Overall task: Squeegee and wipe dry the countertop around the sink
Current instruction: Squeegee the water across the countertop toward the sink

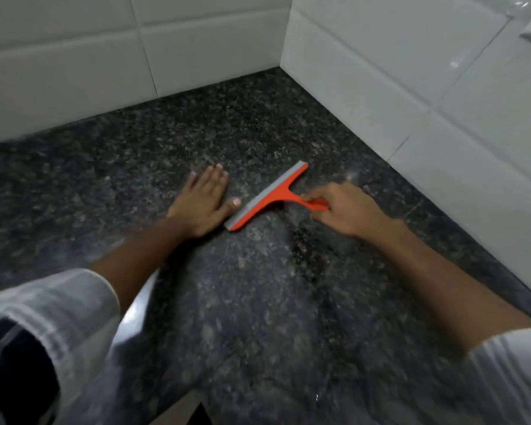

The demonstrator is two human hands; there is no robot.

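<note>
An orange squeegee (269, 196) with a grey rubber blade lies with its blade on the dark speckled granite countertop (258, 302), slanting from lower left to upper right. My right hand (345, 210) grips its orange handle from the right. My left hand (201, 202) rests flat on the counter just left of the blade, palm down, fingers together, thumb close to the blade's lower end. A darker wet-looking patch (307, 246) lies on the stone below the squeegee. No sink or cloth is in view.
White tiled walls (411, 96) meet in a corner behind the counter, one along the back, one along the right. The counter's front edge (141, 305) runs under my left forearm. Light sleeves cover both upper arms.
</note>
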